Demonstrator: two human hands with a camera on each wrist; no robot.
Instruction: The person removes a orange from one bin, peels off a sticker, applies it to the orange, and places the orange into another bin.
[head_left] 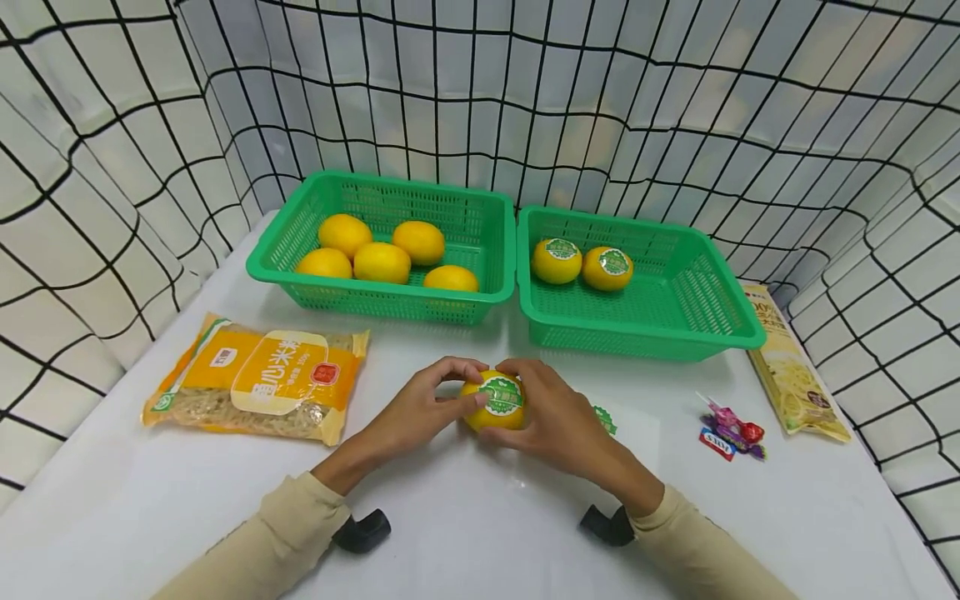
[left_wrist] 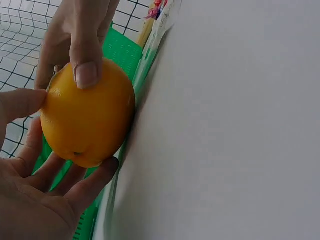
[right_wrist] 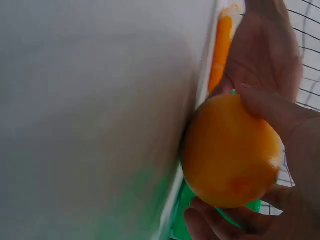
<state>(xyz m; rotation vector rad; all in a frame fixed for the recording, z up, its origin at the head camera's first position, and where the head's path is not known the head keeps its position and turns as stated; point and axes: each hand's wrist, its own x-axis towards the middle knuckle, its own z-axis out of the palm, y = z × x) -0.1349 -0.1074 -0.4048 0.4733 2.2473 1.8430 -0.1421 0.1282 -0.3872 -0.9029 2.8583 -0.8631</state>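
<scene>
At centre of the head frame, gripping one smooth, plump yellow fruit (head_left: 487,420) between left hand (head_left: 438,400) and right hand (head_left: 553,408), both part-curled, with left thumb on a round green-and-white sticker (head_left: 506,397). Probably pressing it flat. Next, likely calls for lifting across to the perforated plastic basket (head_left: 667,292), right of upper centre, beside two stickered fruits (head_left: 557,272). Upper left, more smooth fruits (head_left: 381,263), no stickers showing.

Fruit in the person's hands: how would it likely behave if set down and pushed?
The fruit would probably roll, being rounded all over. It is likely firm, showing no clear dent where gripped. It may be slightly slippery: the right wrist view catches a shine on it.
</scene>
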